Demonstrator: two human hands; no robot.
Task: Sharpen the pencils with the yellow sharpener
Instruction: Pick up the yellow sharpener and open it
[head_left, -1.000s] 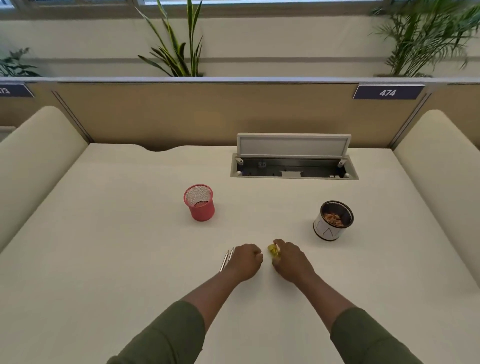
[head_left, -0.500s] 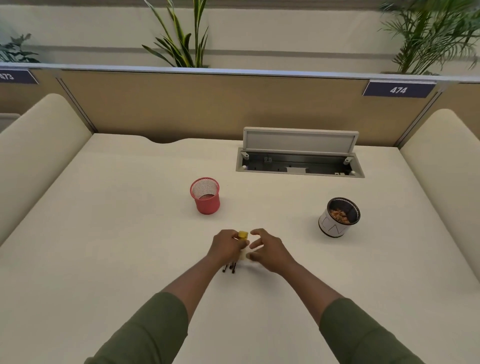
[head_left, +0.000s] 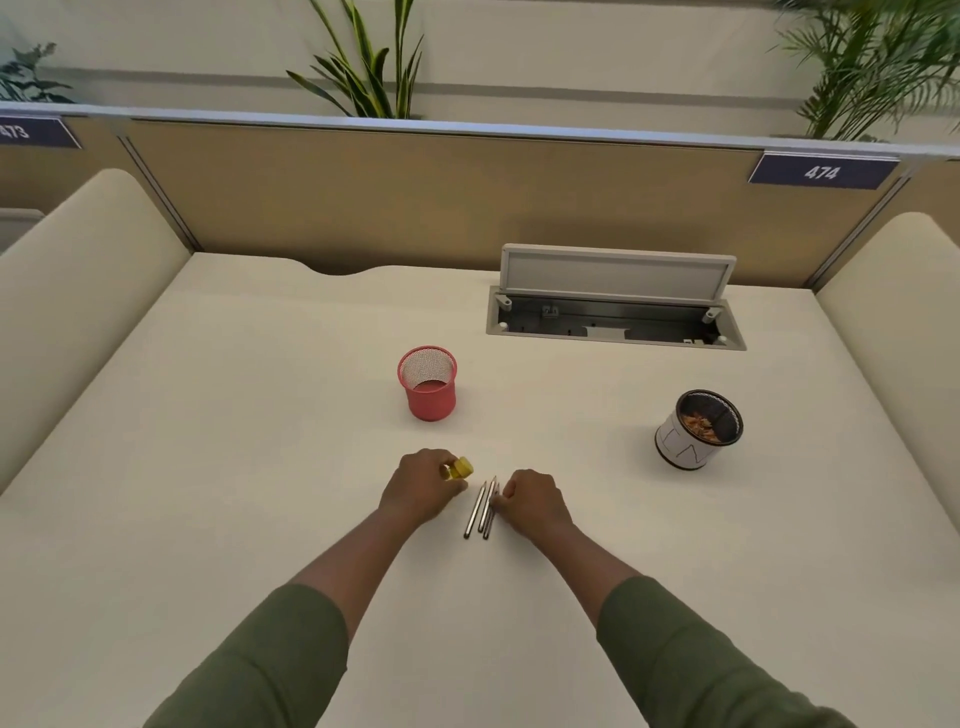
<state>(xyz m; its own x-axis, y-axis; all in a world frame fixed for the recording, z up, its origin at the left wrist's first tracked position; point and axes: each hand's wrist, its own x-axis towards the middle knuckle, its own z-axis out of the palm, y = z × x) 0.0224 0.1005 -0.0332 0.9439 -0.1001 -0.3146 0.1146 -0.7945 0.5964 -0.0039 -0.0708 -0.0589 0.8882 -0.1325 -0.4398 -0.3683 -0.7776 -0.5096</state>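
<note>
Three grey pencils (head_left: 480, 512) lie side by side on the cream desk (head_left: 234, 467), tips pointing away from me. My left hand (head_left: 418, 488) sits just left of them and grips the small yellow sharpener (head_left: 458, 468) between thumb and fingers. On the pencils' right side, my right hand (head_left: 530, 501) rests on the desk with its fingers curled, the fingertips pinching the rightmost pencil. Both forearms in green sleeves reach in from the bottom edge.
A red mesh cup (head_left: 428, 383) stands behind my left hand. A white cup with a black rim (head_left: 696, 431), holding brown shavings, stands at the right. An open cable hatch (head_left: 615, 317) is set into the desk's far side, before the tan partition.
The yellow sharpener went from my right hand to my left. My left hand came off the pencils, which now lie uncovered, and my right hand has closed on the rightmost one.
</note>
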